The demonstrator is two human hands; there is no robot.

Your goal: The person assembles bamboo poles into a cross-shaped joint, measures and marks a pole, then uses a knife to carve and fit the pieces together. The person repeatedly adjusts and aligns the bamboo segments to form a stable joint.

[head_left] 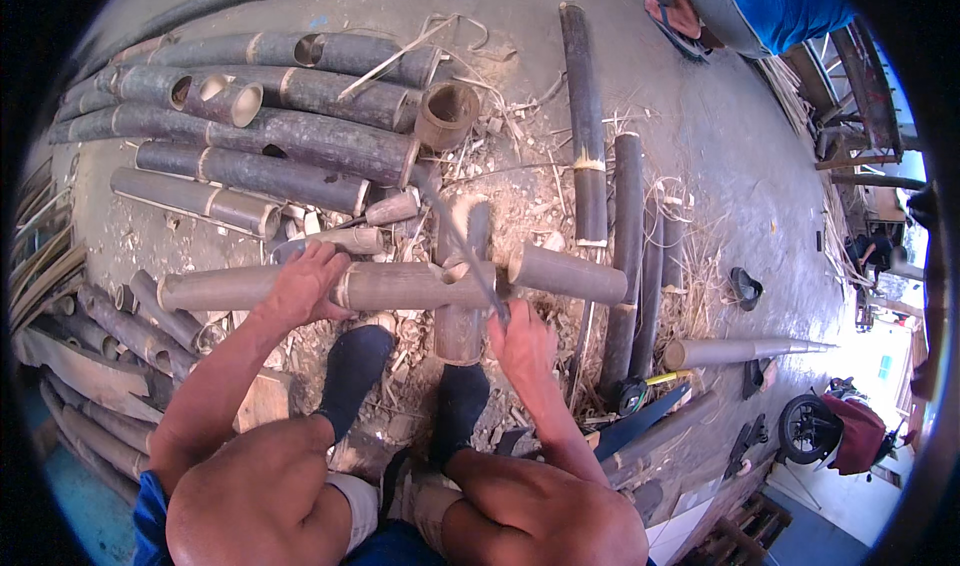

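Observation:
My left hand (pixel 312 284) is closed over a bamboo tube (pixel 390 287) that lies crosswise before my feet. A hole is cut in the tube's upper side near its right end. Under that end, a thicker bamboo piece (pixel 459 336) runs lengthwise, between the tube and my foot. My right hand (pixel 523 338) grips a long, thin knife (pixel 462 241), slightly blurred, which slants up and left across the tube's right end. Its handle is mostly hidden in my fist. Just right of the tube lies a shorter bamboo section (pixel 568 273).
Dark bamboo poles (pixel 330 96) lie stacked at the far left, some with holes. An upright bamboo cup (pixel 447 116) stands beside them. More poles (pixel 622 256) lie to the right, near a saw (pixel 640 421) and tape measure (pixel 630 394). Chips litter the floor. Another person's foot (pixel 672 18) shows far right.

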